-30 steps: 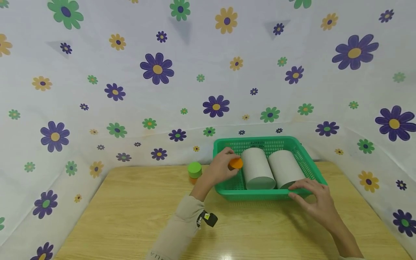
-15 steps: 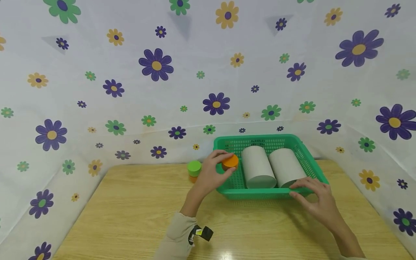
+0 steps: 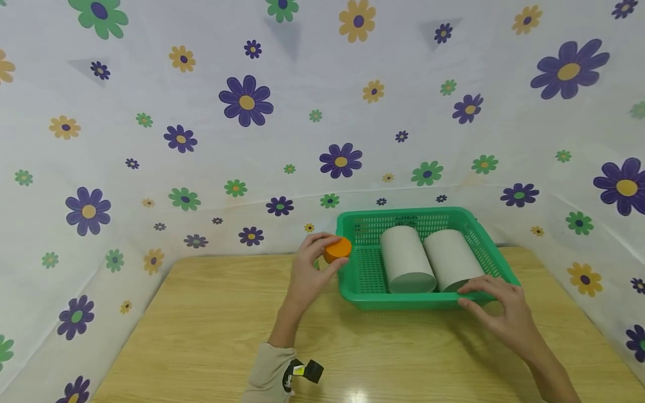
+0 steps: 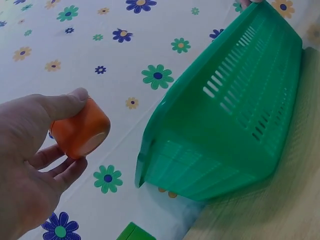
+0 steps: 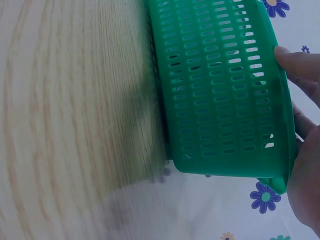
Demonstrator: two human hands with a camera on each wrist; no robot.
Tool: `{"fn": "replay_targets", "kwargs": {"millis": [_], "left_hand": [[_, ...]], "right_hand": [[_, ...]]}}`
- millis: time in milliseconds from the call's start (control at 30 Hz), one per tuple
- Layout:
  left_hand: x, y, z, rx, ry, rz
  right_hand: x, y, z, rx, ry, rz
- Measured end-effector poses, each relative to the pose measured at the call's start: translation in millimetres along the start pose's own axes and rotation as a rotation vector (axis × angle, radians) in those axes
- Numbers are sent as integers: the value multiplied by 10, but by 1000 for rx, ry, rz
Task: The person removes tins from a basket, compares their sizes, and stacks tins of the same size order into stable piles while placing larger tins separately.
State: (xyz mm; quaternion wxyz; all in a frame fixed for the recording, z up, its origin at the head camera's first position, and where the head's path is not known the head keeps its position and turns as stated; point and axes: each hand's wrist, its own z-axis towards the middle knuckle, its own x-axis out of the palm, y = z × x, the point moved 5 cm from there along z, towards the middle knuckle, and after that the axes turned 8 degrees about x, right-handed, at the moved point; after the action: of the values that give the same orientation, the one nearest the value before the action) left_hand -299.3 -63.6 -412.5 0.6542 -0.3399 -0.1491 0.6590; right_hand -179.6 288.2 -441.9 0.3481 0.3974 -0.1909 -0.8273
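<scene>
My left hand (image 3: 304,274) pinches a small orange rounded block (image 3: 337,250) between thumb and fingers. It is held in the air at the left edge of the green plastic basket (image 3: 403,298). In the left wrist view the orange block (image 4: 82,127) is apart from the basket wall. My right hand (image 3: 504,313) grips the basket's front rim near its right corner, thumb outside and fingers over the rim. Inside the basket two white cylinders (image 3: 407,257) lie side by side. A green block (image 4: 135,233) shows partly at the bottom of the left wrist view; my left hand mostly covers it in the head view.
The basket stands at the back right of a light wooden table (image 3: 211,330). Behind and beside the table hangs a white flower-print cloth (image 3: 297,140). A small black device (image 3: 307,370) is strapped to the left wrist.
My left hand has moved left with the orange block, from inside the basket to over its left rim, and now covers most of the green block. The right hand stays on the rim.
</scene>
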Motion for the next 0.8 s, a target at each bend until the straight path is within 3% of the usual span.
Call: {"fn": "replay_targets", "kwargs": {"millis": [167,333,500,600,733,800], "left_hand": [[-174,104,-8,-37,-87,-48],[-298,176,-12,-57,-118,-78],[-405,89,-8,-75,-169,-94],[-454,211,-55,-77,-195,-112],[-464,497,-133,-104,-222,-139],[-454,552,-157,-122,-239,-152]], "right_hand": [[-2,8,9,-1,-1,-1],[-6,7,6,1,0,-1],[-13,-8,5,0,1,-5],[-9,-7,9,-1,5,-8],[-7,-2,12,0,6,-6],[-8,-1,10,3,6,-2]]}}
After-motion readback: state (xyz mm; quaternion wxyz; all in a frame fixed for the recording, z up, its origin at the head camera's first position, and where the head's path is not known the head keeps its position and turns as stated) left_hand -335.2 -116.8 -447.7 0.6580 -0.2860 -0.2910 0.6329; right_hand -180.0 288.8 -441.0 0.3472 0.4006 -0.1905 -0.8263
